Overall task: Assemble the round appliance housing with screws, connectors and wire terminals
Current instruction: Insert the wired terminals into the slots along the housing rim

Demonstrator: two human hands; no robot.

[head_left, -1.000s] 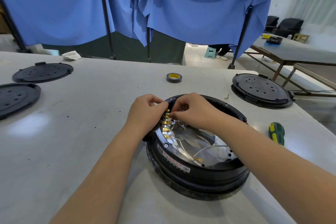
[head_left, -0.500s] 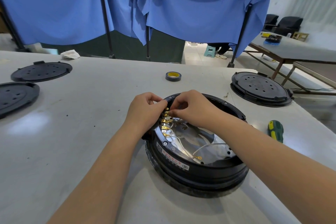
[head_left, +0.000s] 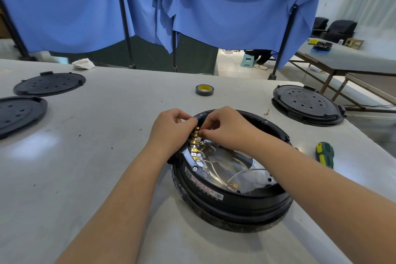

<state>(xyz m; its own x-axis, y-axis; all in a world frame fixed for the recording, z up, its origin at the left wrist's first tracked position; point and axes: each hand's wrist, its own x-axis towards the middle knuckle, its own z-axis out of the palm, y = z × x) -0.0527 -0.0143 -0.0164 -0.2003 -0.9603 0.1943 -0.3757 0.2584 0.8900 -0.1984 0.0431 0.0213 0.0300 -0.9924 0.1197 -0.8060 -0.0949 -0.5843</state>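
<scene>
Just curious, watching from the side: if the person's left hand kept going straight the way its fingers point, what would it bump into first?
Most likely the right hand: the left hand points across the brass terminals towards it, almost touching. Depth is unclear.

Bare table [head_left: 96, 167] lay open left of the housing [head_left: 231, 206], while a screwdriver [head_left: 324, 155] and a black lid [head_left: 307, 104] crowded its right and a tape roll [head_left: 204, 90] sat beyond.
</scene>
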